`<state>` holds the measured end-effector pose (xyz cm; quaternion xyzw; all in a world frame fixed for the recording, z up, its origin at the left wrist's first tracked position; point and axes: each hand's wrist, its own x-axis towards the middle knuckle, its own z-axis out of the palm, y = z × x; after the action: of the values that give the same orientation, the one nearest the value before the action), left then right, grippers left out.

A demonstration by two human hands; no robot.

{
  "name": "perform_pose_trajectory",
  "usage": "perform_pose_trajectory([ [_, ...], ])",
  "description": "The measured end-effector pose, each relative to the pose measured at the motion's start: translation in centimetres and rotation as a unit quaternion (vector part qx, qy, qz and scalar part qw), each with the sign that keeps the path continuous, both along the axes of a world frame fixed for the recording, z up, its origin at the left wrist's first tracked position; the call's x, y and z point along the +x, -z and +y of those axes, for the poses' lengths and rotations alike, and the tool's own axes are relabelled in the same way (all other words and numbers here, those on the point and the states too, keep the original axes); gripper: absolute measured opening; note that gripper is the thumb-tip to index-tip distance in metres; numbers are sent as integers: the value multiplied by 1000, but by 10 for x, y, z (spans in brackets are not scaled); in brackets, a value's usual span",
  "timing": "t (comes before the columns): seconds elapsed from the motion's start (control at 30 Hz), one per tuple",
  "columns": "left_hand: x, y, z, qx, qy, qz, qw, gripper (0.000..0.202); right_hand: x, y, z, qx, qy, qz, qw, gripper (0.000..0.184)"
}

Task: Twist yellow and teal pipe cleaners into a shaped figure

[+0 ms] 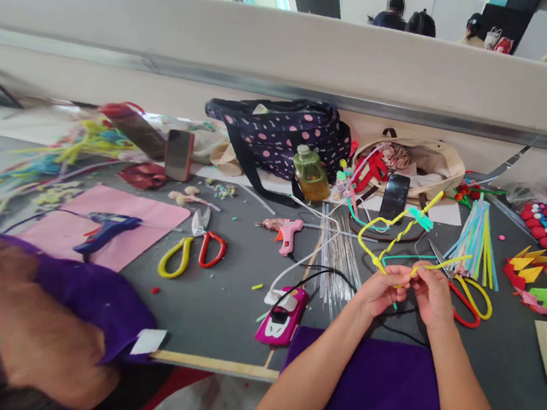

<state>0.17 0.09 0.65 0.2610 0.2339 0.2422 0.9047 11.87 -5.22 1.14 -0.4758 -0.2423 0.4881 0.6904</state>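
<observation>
Both hands meet above the dark grey table, pinching a yellow pipe cleaner (pixel 365 236) that is bent into a loop with a twisted stretch. My left hand (pixel 386 289) is closed on it near the knot below the loop. Close beside it, my right hand (pixel 431 294) grips the same yellow stem, whose loose end points to the right. A small turquoise piece (pixel 420 218) sits by the upper part of the yellow shape. Right behind my right hand lie scissors (pixel 470 305) with red and yellow handles, partly covered by the hand.
A pink glue gun (pixel 286 233), a magenta power strip (pixel 284 321) and clear sticks (pixel 340 265) lie to the left. Pastel pipe cleaners (pixel 479 241) are bundled at the right. A bottle (pixel 310 175) and phone (pixel 395 198) stand behind. A co-worker's arm (pixel 18 314) rests far left.
</observation>
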Motion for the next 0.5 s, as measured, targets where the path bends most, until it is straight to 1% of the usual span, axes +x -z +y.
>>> perform_pose_trajectory([
  [0.13, 1, 0, -1, 12, -3, 11, 1000, 33, -1, -1, 0, 10, 10, -15, 1000, 17],
  [0.2, 2, -2, -2, 26, -18, 28, 999, 35, -1, -1, 0, 21, 30, -10, 999, 16],
  [0.27, 1, -4, -2, 41, -47, 49, 997, 38, 1, 0, 1, 32, 64, -14, 997, 14],
  [0.33, 0, -5, 1, 46, -94, 65, 992, 42, 4, 1, 1, 41, 98, -31, 994, 12],
  [0.4, -2, -5, 5, 41, -165, 79, 982, 44, 8, 1, 1, 51, 118, -45, 991, 12],
  [0.5, -4, -4, 10, 29, -286, 105, 952, 46, 11, 1, 1, 70, 135, -41, 988, 13],
])
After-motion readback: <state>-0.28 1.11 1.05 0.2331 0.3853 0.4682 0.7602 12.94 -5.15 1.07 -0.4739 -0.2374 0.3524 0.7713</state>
